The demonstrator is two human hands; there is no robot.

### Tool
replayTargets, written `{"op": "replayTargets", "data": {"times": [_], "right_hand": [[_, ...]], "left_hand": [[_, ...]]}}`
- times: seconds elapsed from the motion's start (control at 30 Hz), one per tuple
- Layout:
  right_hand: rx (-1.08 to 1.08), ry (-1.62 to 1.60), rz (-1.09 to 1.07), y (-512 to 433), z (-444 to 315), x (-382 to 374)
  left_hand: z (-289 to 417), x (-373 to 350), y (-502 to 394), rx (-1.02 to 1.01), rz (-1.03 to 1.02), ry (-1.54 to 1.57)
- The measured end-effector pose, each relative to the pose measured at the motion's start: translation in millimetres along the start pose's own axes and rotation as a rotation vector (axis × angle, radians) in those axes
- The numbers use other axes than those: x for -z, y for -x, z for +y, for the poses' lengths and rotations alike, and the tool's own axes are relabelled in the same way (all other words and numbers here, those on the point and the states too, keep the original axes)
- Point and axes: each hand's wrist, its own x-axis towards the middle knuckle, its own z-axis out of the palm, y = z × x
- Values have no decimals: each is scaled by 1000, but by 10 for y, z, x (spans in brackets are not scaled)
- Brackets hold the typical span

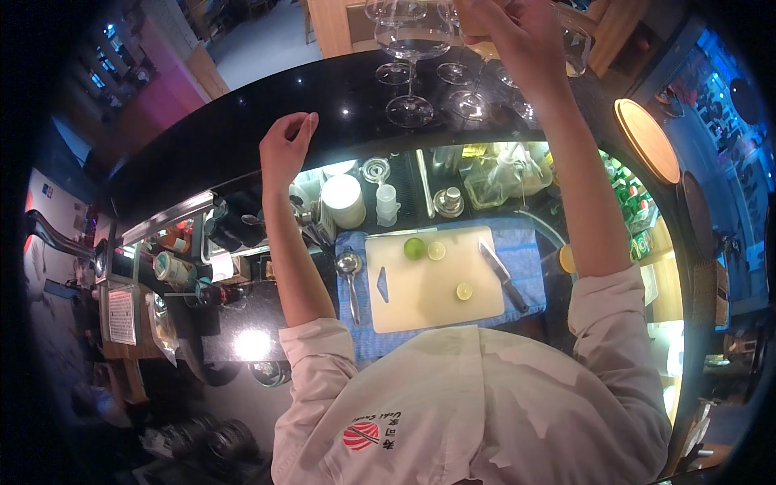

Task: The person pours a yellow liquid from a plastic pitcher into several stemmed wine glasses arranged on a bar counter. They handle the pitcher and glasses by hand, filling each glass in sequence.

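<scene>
My left hand (288, 142) is raised over the near edge of the black counter, thumb and forefinger meeting, with nothing visible in it. At the top of the view, my right hand (527, 36) grips an amber-coloured container (474, 18), partly hidden by my fingers and cut off by the picture's rim. Just beneath it stands a stemmed glass (471, 104) with yellowish liquid in its bowl. Whether the two touch I cannot tell. To its left is a clear wine glass (412, 45); several more stemmed glasses cluster around.
Below, a cream cutting board (424, 303) on a blue cloth (527, 242) bears a lime (414, 248), two cut lime pieces and a knife (504, 276). Beside it lies a strainer (349, 264). A muddler (424, 182) and shaker top (449, 202) stand behind; round wooden boards (647, 140) are right.
</scene>
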Motion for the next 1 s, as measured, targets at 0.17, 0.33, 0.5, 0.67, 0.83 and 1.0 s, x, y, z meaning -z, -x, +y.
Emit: {"op": "replayTargets", "data": {"times": [0.17,0.33,0.5,0.67,0.83,1.0], "right_hand": [[8,154,-57,-122,98,-6],[56,292,-76,-163,148,44],[52,292,-123,-244,146,108],[65,490,-165,-308,100,208],[22,479,-157,-323,46,209],[-44,549,-191,-329,-45,227]], "left_hand": [[-56,1,-13,20,-1,-5],[-65,8,-10,49,-16,6],[-45,16,-11,51,-21,-26],[-1,32,-1,67,-28,-68],[3,37,0,68,-29,-74],[-24,33,-10,65,-27,-43]]}}
